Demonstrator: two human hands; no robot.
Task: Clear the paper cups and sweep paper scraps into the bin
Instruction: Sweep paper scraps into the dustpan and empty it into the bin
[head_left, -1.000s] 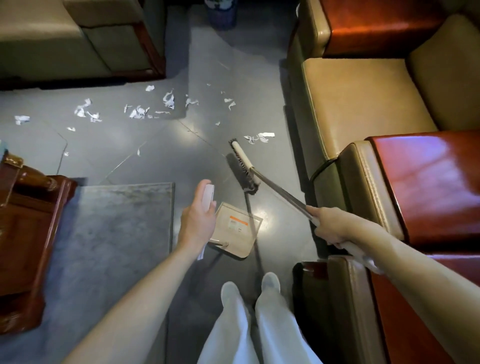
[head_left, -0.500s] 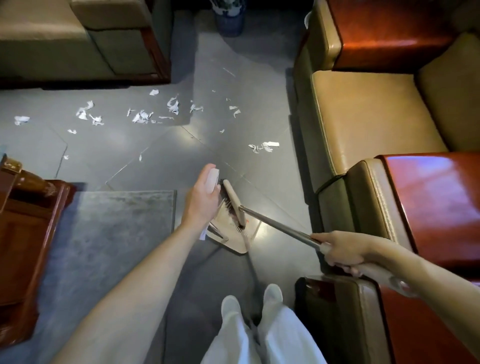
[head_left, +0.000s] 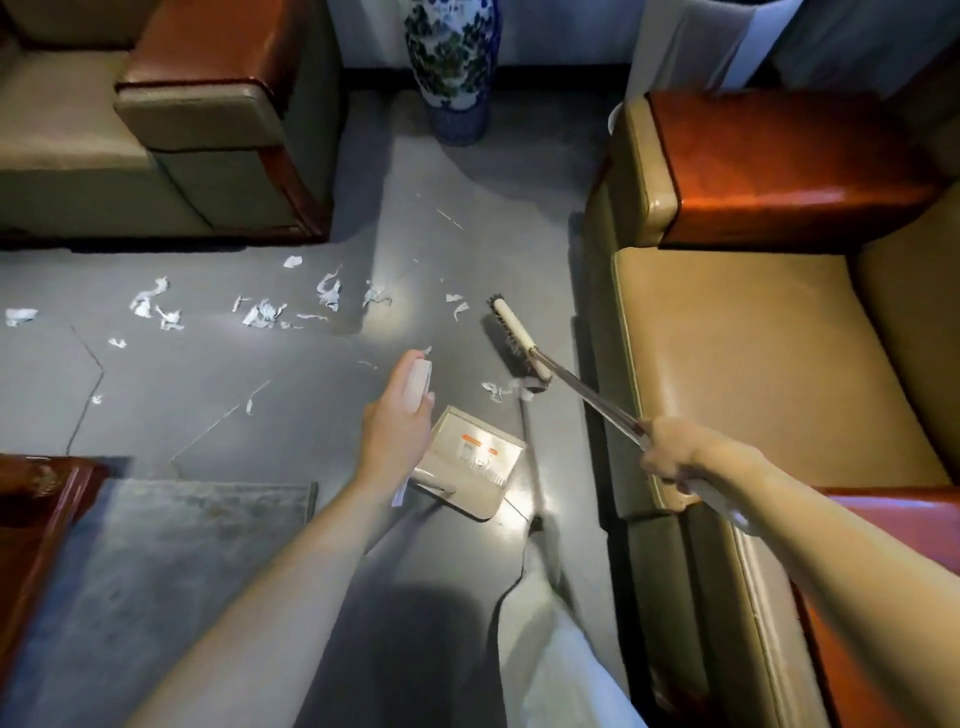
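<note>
Head view: left hand (head_left: 395, 431) curled round the white handle (head_left: 418, 382) of the dustpan (head_left: 480, 486). The tray sits on the grey floor (head_left: 218, 395), mouth facing away from the person. Inside the tray there's an orange-white label (head_left: 480, 451); can't tell if any scraps are in it. Right hand (head_left: 675, 457) clamped on the broom (head_left: 516, 332) shaft, with the head on the floor beyond the pan, beside the tan sofa (head_left: 737, 353). A few paper scraps (head_left: 262, 313) lie between head and pan, most strewn far left.
</note>
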